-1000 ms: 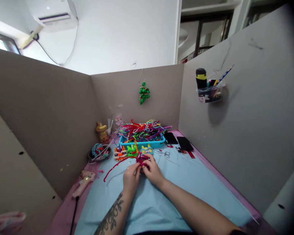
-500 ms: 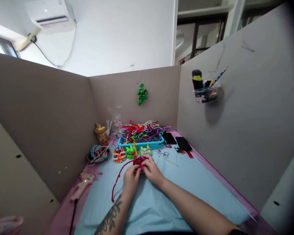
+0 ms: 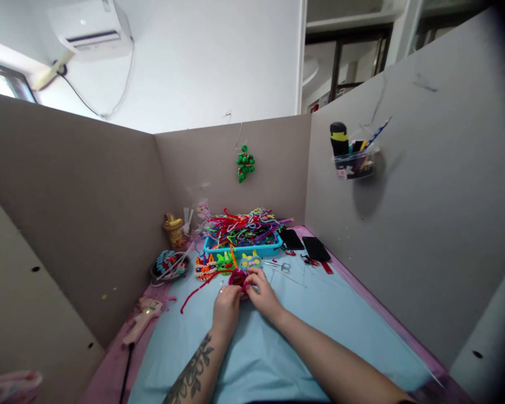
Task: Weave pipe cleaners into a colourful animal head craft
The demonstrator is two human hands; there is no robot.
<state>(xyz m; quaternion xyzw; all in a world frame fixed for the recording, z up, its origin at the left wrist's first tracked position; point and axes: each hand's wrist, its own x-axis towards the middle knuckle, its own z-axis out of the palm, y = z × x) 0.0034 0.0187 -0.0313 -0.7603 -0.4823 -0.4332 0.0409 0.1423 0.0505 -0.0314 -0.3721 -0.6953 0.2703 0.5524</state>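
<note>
Between my two hands sits a small round piece of magenta and red pipe-cleaner work (image 3: 237, 278), above the blue cloth. My left hand (image 3: 228, 302) is closed, its fingertips pinching the near side of the piece. From the right, my right hand (image 3: 261, 290) also pinches it, thumb and fingers close to the left fingertips. A long red pipe cleaner (image 3: 197, 289) trails out from the piece to the left. Just beyond stand an orange-and-white pipe-cleaner figure (image 3: 205, 268), a green one (image 3: 224, 263) and a yellow-and-blue one (image 3: 251, 260).
A blue tray (image 3: 256, 250) heaped with coloured pipe cleaners stands behind. Scissors (image 3: 283, 267) and two black phones (image 3: 315, 248) lie right. On the left are a dark bowl (image 3: 170, 276), a jar (image 3: 174, 230) and a pink glue gun (image 3: 142, 324). Grey partitions enclose three sides.
The long red pipe cleaner has swung up and outward to the left, its free end now farther from me. Both hands stay on the magenta piece, with fingers slightly shifted.
</note>
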